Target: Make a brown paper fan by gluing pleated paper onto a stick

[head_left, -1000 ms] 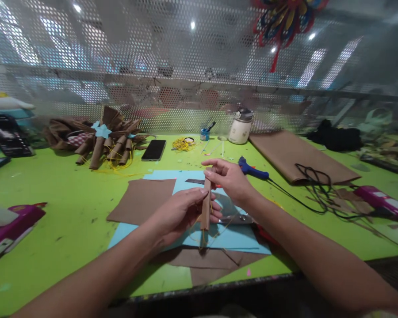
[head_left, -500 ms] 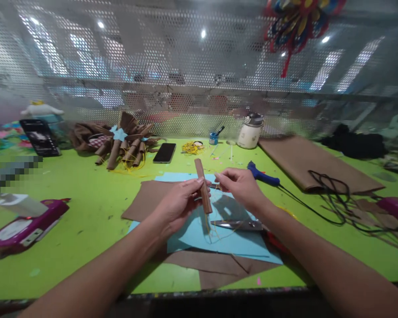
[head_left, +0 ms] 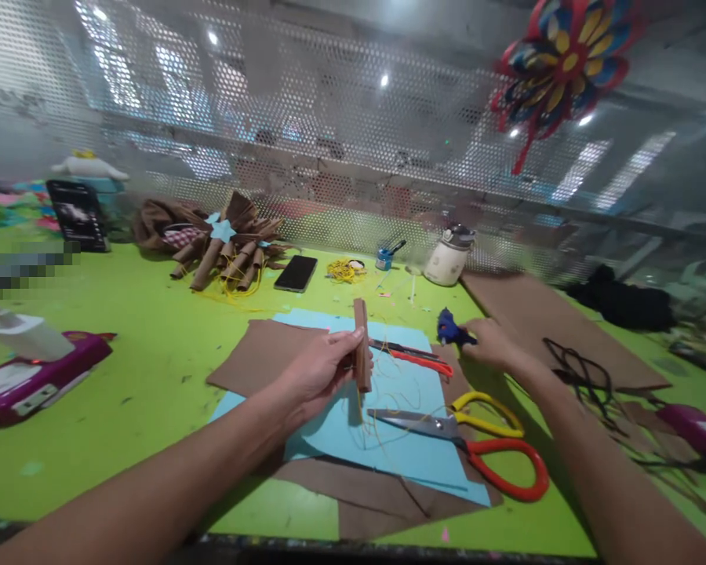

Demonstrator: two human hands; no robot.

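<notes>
My left hand [head_left: 328, 362] grips a narrow brown paper roll [head_left: 361, 345], held nearly upright above light blue paper sheets [head_left: 400, 455]. Yellow string [head_left: 360, 408] trails from the roll's lower end. To the right, my right hand [head_left: 489, 344] is closed round the handle of a blue glue gun [head_left: 449, 328], whose nozzle end points away. Large scissors [head_left: 435, 424] with one yellow and one red handle lie on the blue paper, blades towards the left. Behind them rests a red-handled cutting tool [head_left: 420, 357], partly hidden behind the roll.
Brown paper rolls with a blue star [head_left: 222, 229] are bundled at the back left, beside a phone [head_left: 296, 273]. A white jar [head_left: 447, 257] stands at the back, with folded brown paper [head_left: 565, 329] to its right. A purple power strip [head_left: 82, 369] lies left; black cable [head_left: 576, 369] coils right.
My right hand has left the roll and string, moved right and taken hold of the glue gun. The scissors' handles now show. The view has tilted slightly; my left hand still holds the roll.
</notes>
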